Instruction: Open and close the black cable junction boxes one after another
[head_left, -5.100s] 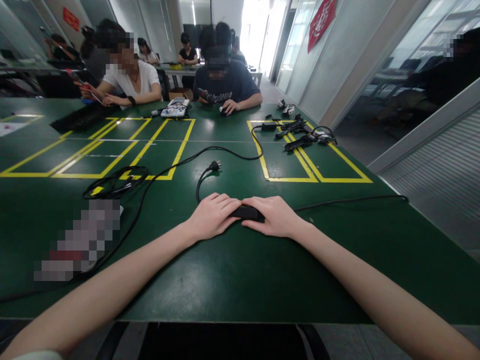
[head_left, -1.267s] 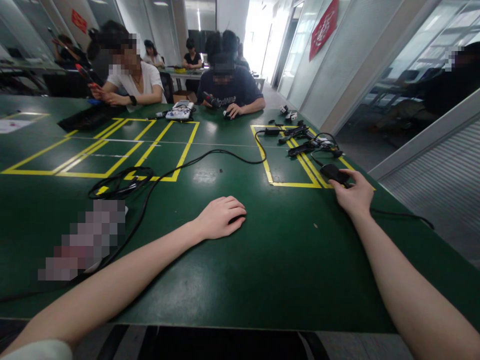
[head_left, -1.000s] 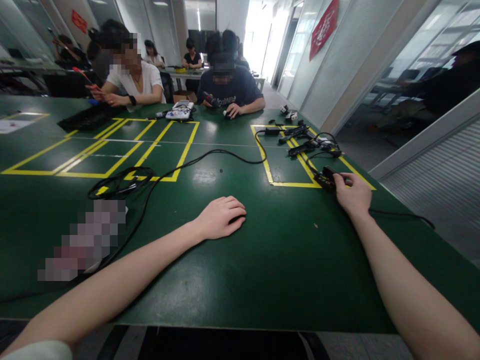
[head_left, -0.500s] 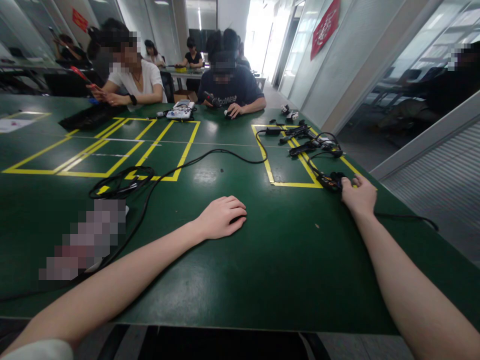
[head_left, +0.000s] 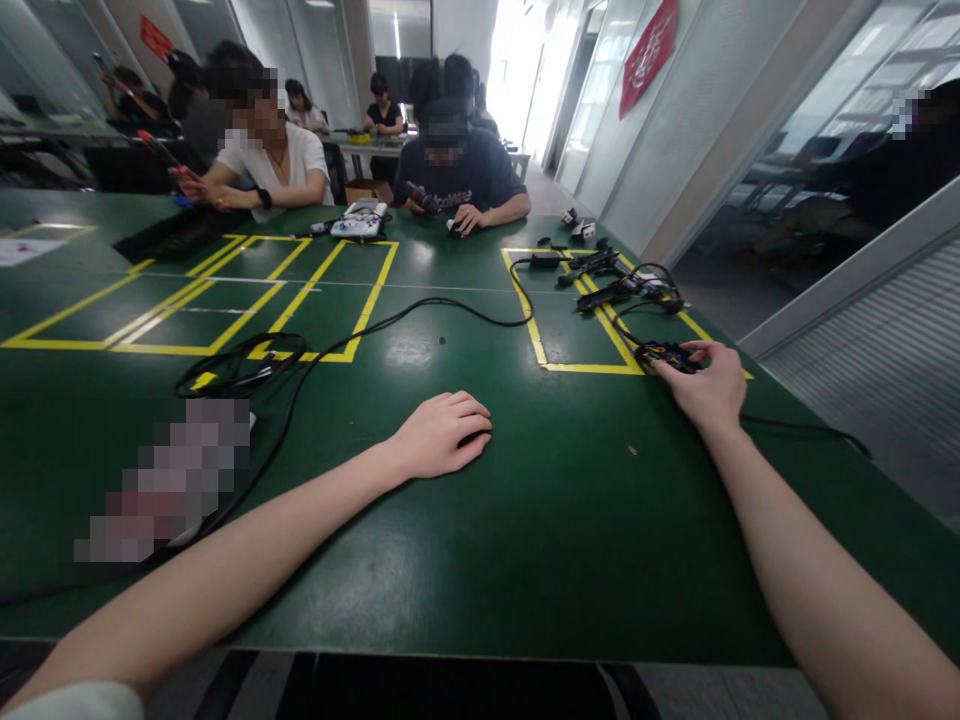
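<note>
My left hand (head_left: 442, 435) lies palm down on the green table, fingers stretched forward and slightly bent, with nothing visible in it. Toward the right edge, my right hand (head_left: 709, 385) has its thumb and fingers around the near end of a black jointed device with wires (head_left: 666, 356), which looks like a small robot arm. The fingers partly hide that end. Its black segments (head_left: 604, 295) lie further back across yellow tape, joined by a looped cable (head_left: 660, 268).
A black adapter (head_left: 546, 261) sits on a long cable (head_left: 435, 300) crossing the table. Coiled cable (head_left: 240, 365) and a blurred-out object (head_left: 172, 480) lie at left. Across the table, one person (head_left: 461, 170) handles a small item and another (head_left: 270, 170) holds something red. Yellow tape (head_left: 592, 369) marks rectangles.
My right hand has shifted slightly left, and its thumb and fingers have moved onto the near end of the black device. My left hand has stayed in place.
</note>
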